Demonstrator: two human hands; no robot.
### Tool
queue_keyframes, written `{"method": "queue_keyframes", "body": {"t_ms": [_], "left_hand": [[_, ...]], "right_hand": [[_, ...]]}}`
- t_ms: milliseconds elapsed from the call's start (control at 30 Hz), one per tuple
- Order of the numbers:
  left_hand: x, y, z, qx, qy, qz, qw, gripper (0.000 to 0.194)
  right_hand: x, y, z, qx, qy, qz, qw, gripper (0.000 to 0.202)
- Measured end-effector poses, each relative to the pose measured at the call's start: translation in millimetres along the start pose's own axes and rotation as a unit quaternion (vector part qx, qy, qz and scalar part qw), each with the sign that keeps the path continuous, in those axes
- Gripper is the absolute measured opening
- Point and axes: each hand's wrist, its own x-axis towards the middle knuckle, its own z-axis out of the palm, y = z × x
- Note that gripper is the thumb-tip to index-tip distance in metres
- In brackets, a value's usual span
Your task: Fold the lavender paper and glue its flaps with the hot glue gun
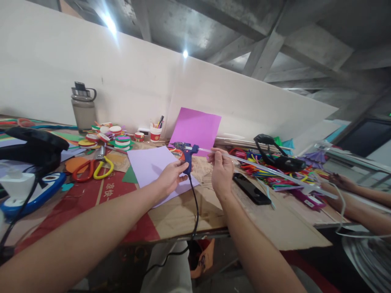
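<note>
My left hand (173, 177) is wrapped round the handle of a blue hot glue gun (188, 158), whose nozzle points left over a lilac sheet of paper (149, 162). From the gun's rear a long clear glue stick (262, 166) runs out to the right. Close behind the gun, my right hand (221, 171) pinches that stick between thumb and fingers. The gun's black cord (196, 207) hangs over the table's front edge. A magenta sheet (195, 128) leans against the white board behind.
Scissors with red and yellow handles (94, 169) and a blue power strip (36, 199) lie left. A black phone (251, 188) lies right of my hands, near colourful pipe cleaners (275, 177). A water bottle (83, 110) stands behind. Another person's hands (343, 183) are at far right.
</note>
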Motion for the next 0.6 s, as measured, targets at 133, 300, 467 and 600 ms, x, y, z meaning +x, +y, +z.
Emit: {"method": "queue_keyframes", "body": {"t_ms": [133, 300, 467, 600], "left_hand": [[0.5, -0.6, -1.0, 0.008, -0.003, 0.013, 1.000, 0.029], [1.6, -5.7, 0.0, 0.025, 0.015, 0.027, 0.999, 0.030], [-1.2, -8.1, 4.8, 0.041, 0.013, 0.036, 0.998, 0.031], [-4.2, -7.9, 9.3, 0.058, 0.013, 0.033, 0.998, 0.033]], "right_hand": [[2.2, -1.5, 0.1, 0.007, 0.002, 0.000, 1.000, 0.034], [2.6, 3.7, 1.3, 0.019, 0.026, 0.028, 0.999, 0.033], [0.0, 15.7, 6.1, 0.073, 0.029, 0.070, 0.994, 0.033], [0.8, 20.3, 7.7, 0.087, 0.029, 0.083, 0.992, 0.036]]}}
